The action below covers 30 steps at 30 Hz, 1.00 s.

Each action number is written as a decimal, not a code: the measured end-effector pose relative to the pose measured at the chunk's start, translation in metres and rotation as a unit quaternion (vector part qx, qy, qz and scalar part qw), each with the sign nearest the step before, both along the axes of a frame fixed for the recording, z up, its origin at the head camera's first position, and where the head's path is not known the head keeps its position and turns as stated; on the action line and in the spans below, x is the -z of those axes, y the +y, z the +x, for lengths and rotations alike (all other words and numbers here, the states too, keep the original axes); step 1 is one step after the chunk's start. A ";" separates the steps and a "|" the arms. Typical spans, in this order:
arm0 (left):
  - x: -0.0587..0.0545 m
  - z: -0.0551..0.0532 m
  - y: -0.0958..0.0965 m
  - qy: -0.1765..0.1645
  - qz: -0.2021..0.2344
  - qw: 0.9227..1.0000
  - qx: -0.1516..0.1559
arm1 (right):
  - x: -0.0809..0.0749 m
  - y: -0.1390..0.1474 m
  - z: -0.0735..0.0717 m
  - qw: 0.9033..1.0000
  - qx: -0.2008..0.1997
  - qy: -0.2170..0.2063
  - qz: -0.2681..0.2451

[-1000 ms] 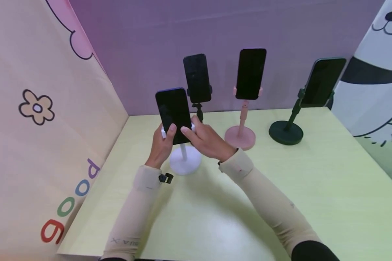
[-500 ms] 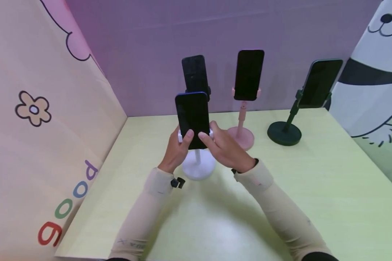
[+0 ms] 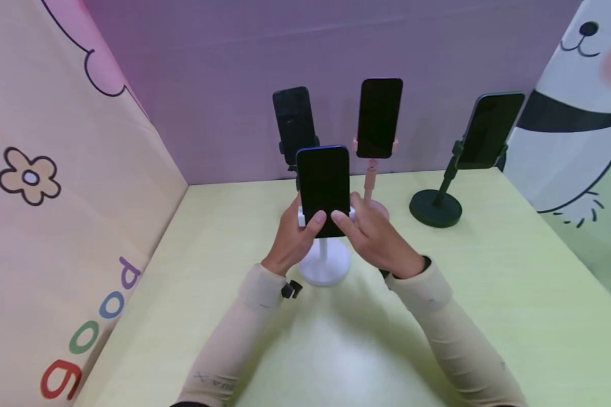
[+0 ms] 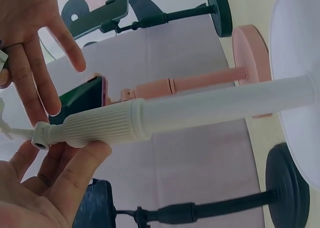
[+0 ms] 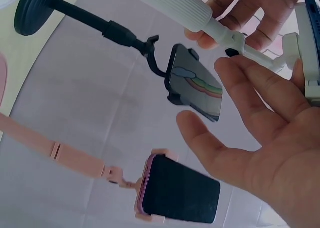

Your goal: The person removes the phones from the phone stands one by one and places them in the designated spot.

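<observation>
A dark-screened phone (image 3: 324, 181) with a blue edge sits upright in the clamp of a white phone stand (image 3: 327, 271), whose round base is over the table. My left hand (image 3: 291, 237) holds the phone's lower left corner, thumb across the screen and fingers behind. On the lower right, my right hand (image 3: 382, 237) does the same. From the left wrist view, left fingers (image 4: 87, 165) lie by the stand's ribbed collar (image 4: 102, 122). In the right wrist view, right fingers (image 5: 240, 83) reach behind the holder near its joint. Whether the base touches the table is unclear.
Behind stand a black phone stand with a phone (image 3: 294, 118), a pink stand with a phone (image 3: 379, 118), and a dark green stand (image 3: 435, 208) with a tilted phone (image 3: 490, 131). A purple backdrop (image 3: 224, 102) rises behind the pale table (image 3: 209, 271).
Both hands have carried the white stand and its phone to the right and slightly nearer, so the phone now faces more squarely. The head view has turned slightly right.
</observation>
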<state>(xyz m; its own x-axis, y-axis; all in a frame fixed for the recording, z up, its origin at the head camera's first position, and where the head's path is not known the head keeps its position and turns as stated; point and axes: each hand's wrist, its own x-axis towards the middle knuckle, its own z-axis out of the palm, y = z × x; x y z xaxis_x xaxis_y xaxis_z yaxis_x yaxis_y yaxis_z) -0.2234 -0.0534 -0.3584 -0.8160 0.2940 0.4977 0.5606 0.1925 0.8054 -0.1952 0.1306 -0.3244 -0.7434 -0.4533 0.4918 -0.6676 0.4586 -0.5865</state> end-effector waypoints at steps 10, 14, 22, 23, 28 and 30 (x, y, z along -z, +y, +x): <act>-0.004 -0.003 0.012 0.017 -0.051 0.999 -0.008 | -0.007 0.019 0.005 0.998 -0.010 -0.064 0.003; -0.002 -0.003 0.015 0.032 -0.051 0.998 -0.003 | -0.006 0.023 0.005 0.996 -0.021 -0.087 -0.002; -0.001 -0.001 0.011 0.040 -0.071 0.997 0.007 | 0.000 0.026 0.005 0.993 -0.029 -0.115 -0.006; -0.002 -0.001 0.009 0.035 -0.076 0.996 0.009 | 0.000 0.026 0.005 0.993 -0.029 -0.117 -0.005; -0.008 -0.002 0.000 0.013 -0.101 0.994 0.024 | -0.002 0.024 0.005 0.993 -0.027 -0.113 -0.002; -0.012 -0.004 -0.002 0.014 -0.106 0.994 0.028 | -0.005 0.024 0.005 0.994 -0.023 -0.110 -0.003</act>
